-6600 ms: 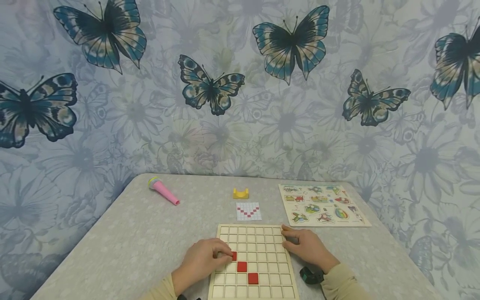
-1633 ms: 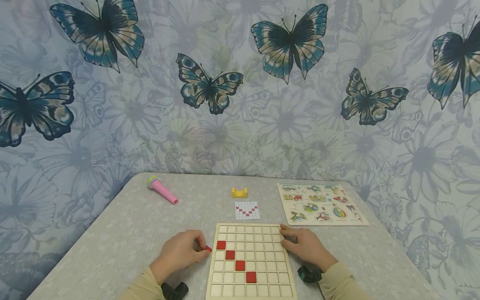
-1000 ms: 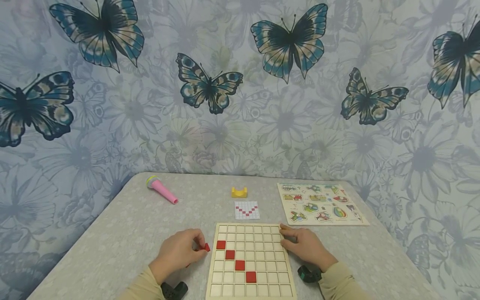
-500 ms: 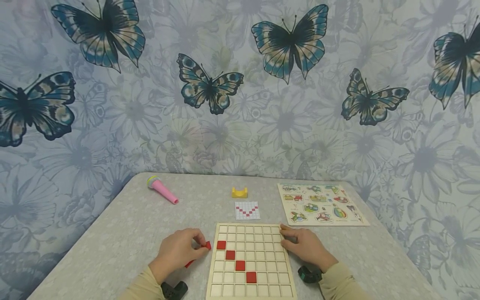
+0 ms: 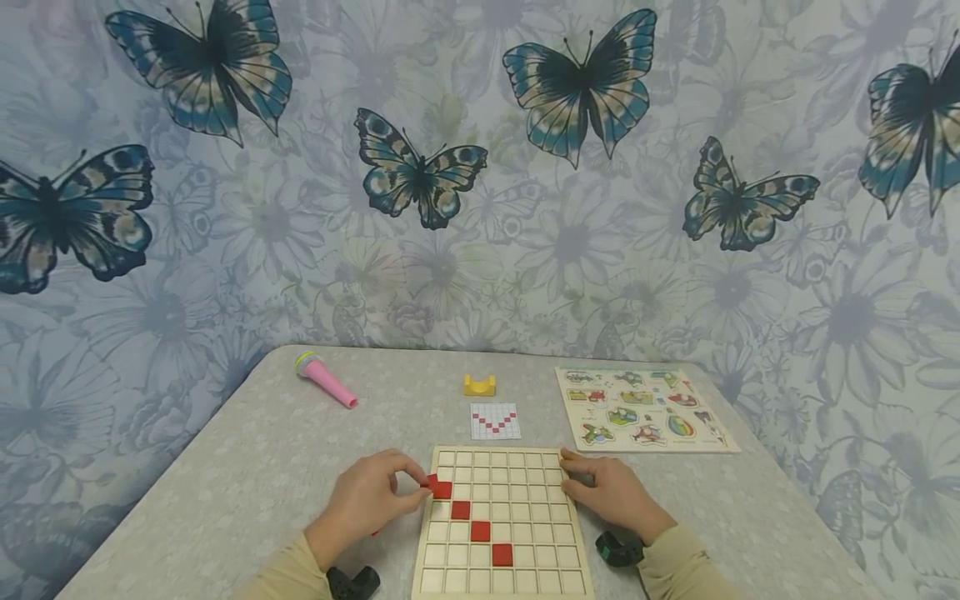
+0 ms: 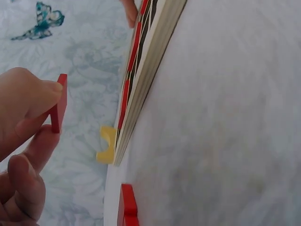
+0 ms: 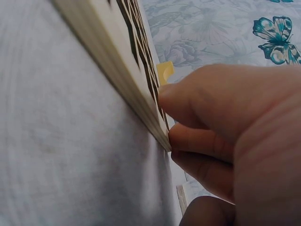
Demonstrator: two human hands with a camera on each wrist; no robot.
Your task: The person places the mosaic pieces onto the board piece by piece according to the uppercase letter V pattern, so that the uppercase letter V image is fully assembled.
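Note:
My left hand (image 5: 367,496) pinches a red square tile (image 6: 59,103) between thumb and fingertips at the left rim of the wooden grid board (image 5: 525,518). In the head view the held tile overlaps the topmost of several red tiles (image 5: 480,531), which lie in a diagonal across the board's cells. My right hand (image 5: 618,496) grips the board's far right corner, thumb on the side rim and fingers at the corner. Loose red tiles (image 6: 127,205) lie on the table by the left hand, mostly hidden in the head view.
Beyond the board lies a small card (image 5: 495,422) printed with a red V on a grid. Behind it stands a yellow notched block (image 5: 479,387). A pink toy microphone (image 5: 330,383) lies far left, a picture puzzle board (image 5: 641,412) far right. Dark wrist devices sit at both sleeves.
A red tile has been set in the upper left cell since the oldest frame. The left hand then took another tile beside the board and has just moved it right, over the rim. The right hand stays put.

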